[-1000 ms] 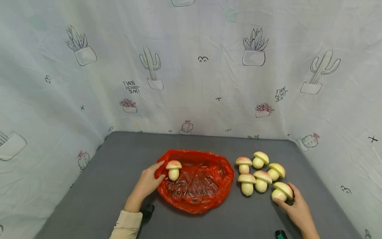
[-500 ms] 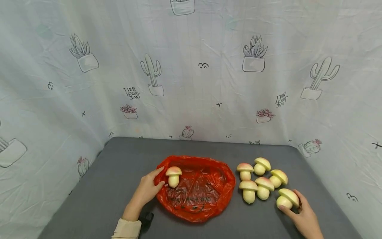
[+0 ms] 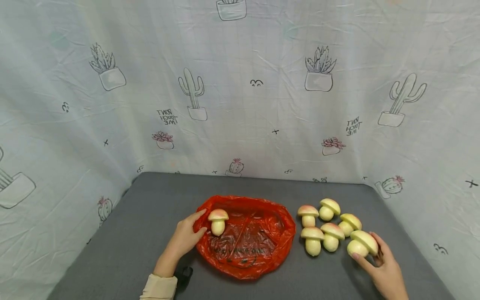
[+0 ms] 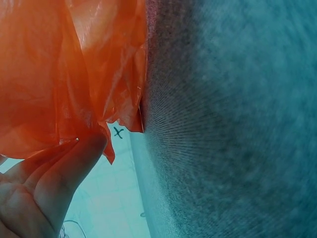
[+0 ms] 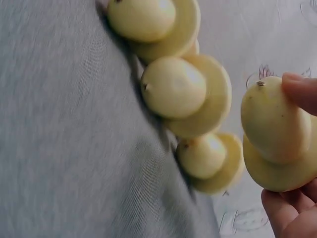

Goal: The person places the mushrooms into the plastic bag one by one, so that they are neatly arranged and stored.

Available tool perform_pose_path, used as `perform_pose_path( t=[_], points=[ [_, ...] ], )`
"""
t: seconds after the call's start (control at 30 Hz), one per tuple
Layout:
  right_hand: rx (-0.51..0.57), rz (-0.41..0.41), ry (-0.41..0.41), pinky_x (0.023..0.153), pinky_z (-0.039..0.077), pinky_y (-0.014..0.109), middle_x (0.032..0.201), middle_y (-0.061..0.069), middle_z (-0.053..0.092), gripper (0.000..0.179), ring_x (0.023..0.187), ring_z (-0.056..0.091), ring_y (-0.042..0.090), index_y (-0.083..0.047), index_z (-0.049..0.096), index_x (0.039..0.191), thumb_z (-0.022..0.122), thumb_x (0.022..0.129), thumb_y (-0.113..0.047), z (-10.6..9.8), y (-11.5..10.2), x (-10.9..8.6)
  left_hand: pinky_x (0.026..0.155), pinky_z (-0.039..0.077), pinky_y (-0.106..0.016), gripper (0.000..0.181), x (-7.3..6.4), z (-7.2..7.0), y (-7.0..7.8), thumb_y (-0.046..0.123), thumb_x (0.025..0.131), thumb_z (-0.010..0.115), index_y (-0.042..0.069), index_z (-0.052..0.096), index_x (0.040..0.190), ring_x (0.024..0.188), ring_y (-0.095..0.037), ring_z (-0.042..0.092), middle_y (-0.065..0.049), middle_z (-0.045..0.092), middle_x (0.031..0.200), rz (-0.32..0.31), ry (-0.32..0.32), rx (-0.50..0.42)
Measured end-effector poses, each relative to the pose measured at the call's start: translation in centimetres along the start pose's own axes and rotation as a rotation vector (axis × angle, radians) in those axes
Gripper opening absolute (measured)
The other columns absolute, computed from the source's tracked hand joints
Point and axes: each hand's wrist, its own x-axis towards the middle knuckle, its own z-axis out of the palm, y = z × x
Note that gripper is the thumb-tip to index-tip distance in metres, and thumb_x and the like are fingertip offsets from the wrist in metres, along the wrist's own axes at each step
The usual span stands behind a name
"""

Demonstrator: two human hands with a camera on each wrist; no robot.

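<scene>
The left hand (image 3: 188, 232) pinches the red bag (image 3: 249, 273) at its rim; the right hand (image 3: 386, 266) grips a mushroom (image 3: 361, 243) (held above the desk (image 3: 307, 277)) near five others (image 3: 331, 237).

Bkgd cloth (image 3: 232, 104): "DON'T TOUCH ME" x2, rev'd.

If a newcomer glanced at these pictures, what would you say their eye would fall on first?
Probably the bright red plastic bag, spread open mid-table, with one mushroom-shaped piece inside near its left rim, where the left hand holds it. Next, likely the cluster of five pale mushroom shapes to the bag's right, and a sixth in the right hand close by.
</scene>
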Motion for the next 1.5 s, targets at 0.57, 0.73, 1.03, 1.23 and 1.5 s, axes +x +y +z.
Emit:
perform_pose_path(
  t=[0.57,0.73,1.03,1.23,1.5],
  points=[
    [0.235,-0.358,-0.077,0.091,0.037,0.001,0.133,-0.023,0.038,0.077,0.119,0.040,-0.017,-0.005,0.025,0.149,0.064,0.084,0.007,3.1,-4.5,0.5,0.092,0.048,-0.050,0.051,-0.1,0.2,0.5,0.004,0.082,0.070,0.004,0.056,0.131,0.118,-0.038,0.055,-0.022,0.057,0.129,-0.016,0.009,0.005],
    [0.243,-0.387,-0.105,0.090,0.038,0.002,0.138,-0.024,0.038,0.077,0.119,0.040,-0.017,-0.006,0.028,0.148,0.066,0.083,0.007,4.4,-5.6,0.8,0.094,0.048,-0.050,0.051,-0.1,0.4,0.6,0.004,0.082,0.070,0.003,0.057,0.131,0.118,-0.037,0.055,-0.022,0.057,0.129,-0.010,0.009,-0.009],
    [0.410,-0.474,-0.314,0.096,0.039,0.009,0.146,-0.008,0.037,0.075,0.126,0.042,-0.007,-0.006,0.026,0.149,0.062,0.085,0.007,7.7,-8.5,2.1,0.091,0.049,-0.050,0.051,-0.1,0.2,0.4,0.003,0.082,0.070,0.004,0.057,0.131,0.116,-0.038,0.056,-0.022,0.057,0.129,-0.006,0.020,-0.001],
    [0.419,-0.439,-0.402,0.097,0.041,0.013,0.149,0.012,0.034,0.073,0.125,0.043,-0.008,-0.013,0.026,0.150,0.063,0.088,-0.001,10.1,-9.8,2.9,0.090,0.050,-0.050,0.051,0.0,0.2,0.4,0.004,0.082,0.070,0.004,0.057,0.131,0.116,-0.037,0.056,-0.022,0.057,0.129,-0.002,0.016,0.006],
    [0.378,-0.410,-0.465,0.097,0.046,0.025,0.144,0.012,0.041,0.073,0.121,0.050,0.001,-0.018,0.028,0.149,0.067,0.088,-0.013,13.4,-11.2,3.7,0.091,0.049,-0.049,0.051,-0.1,0.3,0.4,0.003,0.082,0.070,0.004,0.057,0.131,0.117,-0.037,0.055,-0.022,0.057,0.129,-0.006,0.017,0.002]
  ],
)
